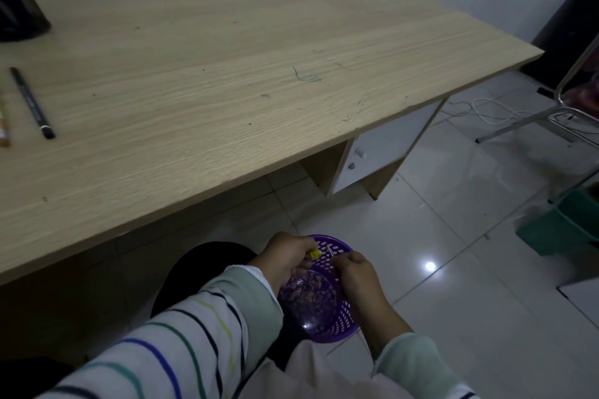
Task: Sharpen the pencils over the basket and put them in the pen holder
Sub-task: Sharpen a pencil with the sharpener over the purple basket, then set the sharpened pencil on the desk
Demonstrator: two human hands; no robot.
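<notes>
- Tabletop point(227, 91): light wood grain, with a black pen point(32, 104) lying at the far left, well apart from the work.
- Basket point(337, 330): purple perforated plastic, below the tabletop edge and over the floor tiles, directly under both hands. Shavings point(308, 298) collected inside. Judged light and easily tipped.
- Left hand point(288, 257): fingers curled, pinching the sharpener point(315, 254).
- Right hand point(356, 272): fingers curled around the pencil point(330, 251), with only a thin pale stretch visible between the hands, above the basket.
- Pencil: judged light, stiff and brittle at the lead. Grip the shaft close to the sharpener, turn with gentle pressure, and avoid side load on the tip.
- Sharpener: small, yellow, hard, probably slippery. Pinch on the flat sides.
</notes>
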